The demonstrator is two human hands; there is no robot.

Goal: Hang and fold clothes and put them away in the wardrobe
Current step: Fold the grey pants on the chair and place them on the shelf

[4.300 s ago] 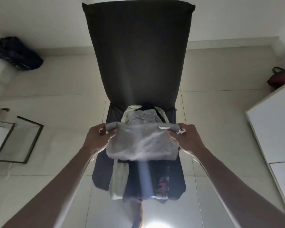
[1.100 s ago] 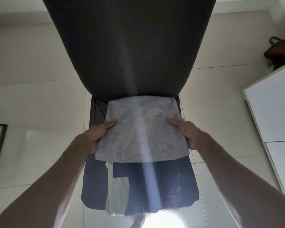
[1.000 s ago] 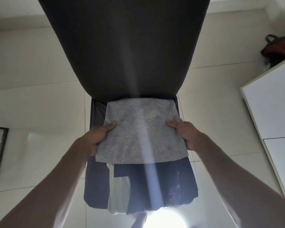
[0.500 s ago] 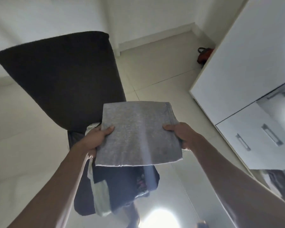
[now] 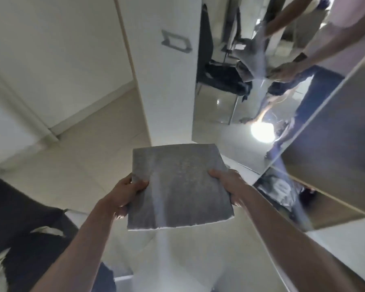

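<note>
A folded grey garment [image 5: 177, 186], a flat square, is held level in mid-air in front of me. My left hand [image 5: 122, 192] grips its left edge with the thumb on top. My right hand [image 5: 230, 184] grips its right edge in the same way. The white wardrobe [image 5: 162, 81] stands straight ahead, its mirrored door [image 5: 240, 102] open. An open shelf [image 5: 325, 165] at the right holds a dark folded garment [image 5: 282, 190] with white print.
A dark chair cover with clothes [image 5: 30, 239] lies at the lower left. A metal handle [image 5: 175, 41] sits on the wardrobe's white panel. The mirror reflects a person, the chair and a bright light spot. Pale floor tiles [image 5: 82, 154] spread to the left.
I have turned right, from the chair to the wardrobe, carrying the folded grey garment in both hands. The chair has slid to the lower left of view.
</note>
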